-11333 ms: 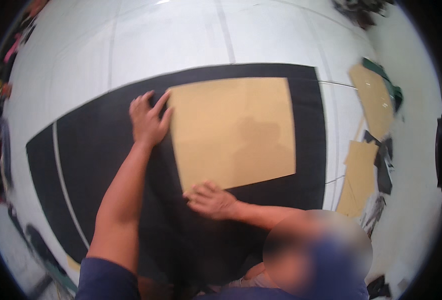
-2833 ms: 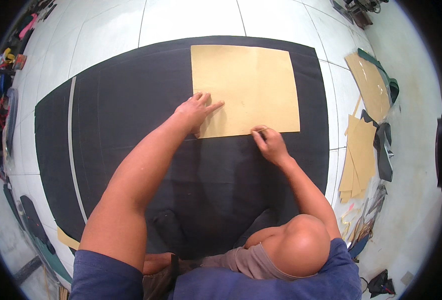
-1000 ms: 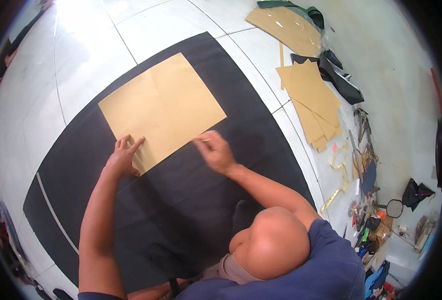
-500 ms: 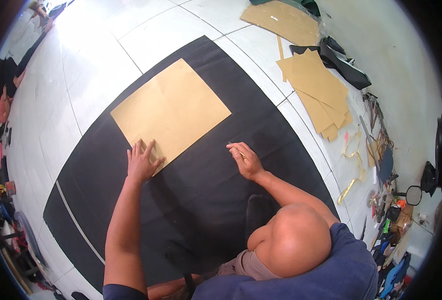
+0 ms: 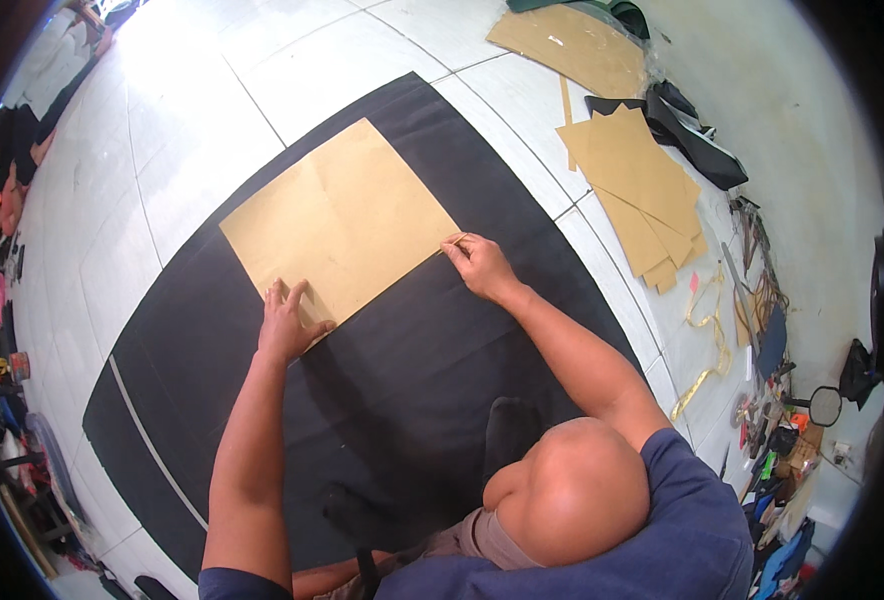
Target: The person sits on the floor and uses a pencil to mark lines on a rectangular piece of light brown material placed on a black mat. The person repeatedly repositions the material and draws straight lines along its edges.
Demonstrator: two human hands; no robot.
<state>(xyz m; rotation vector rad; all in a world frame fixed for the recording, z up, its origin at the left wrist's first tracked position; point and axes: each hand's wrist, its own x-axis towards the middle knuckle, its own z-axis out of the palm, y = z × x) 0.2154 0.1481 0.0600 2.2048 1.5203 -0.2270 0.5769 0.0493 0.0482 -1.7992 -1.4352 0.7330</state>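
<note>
A tan rectangular sheet of card [image 5: 342,210] lies flat on a large black cloth [image 5: 552,320] spread over the floor. My left hand [image 5: 287,325] presses on the card's near corner, fingers spread and thumb at its edge. At the card's right corner, my right hand [image 5: 477,265] pinches a thin pencil [image 5: 456,239], mostly hidden by the fingers. Its tip seems to meet the card's edge, though it is too small to be sure.
Several tan card pieces [image 5: 642,190] lie stacked on the white tiles at the right. Beyond them is a bigger card piece [image 5: 567,45] under clear plastic. A yellow measuring tape [image 5: 700,380] curls beside the wall, near piled tools and cloth. My bent knee [image 5: 587,480] rises at the near side.
My right hand has moved up and slightly left from the bare black cloth to the card's right corner, pencil still in it. My left hand stays on the near corner, almost unmoved.
</note>
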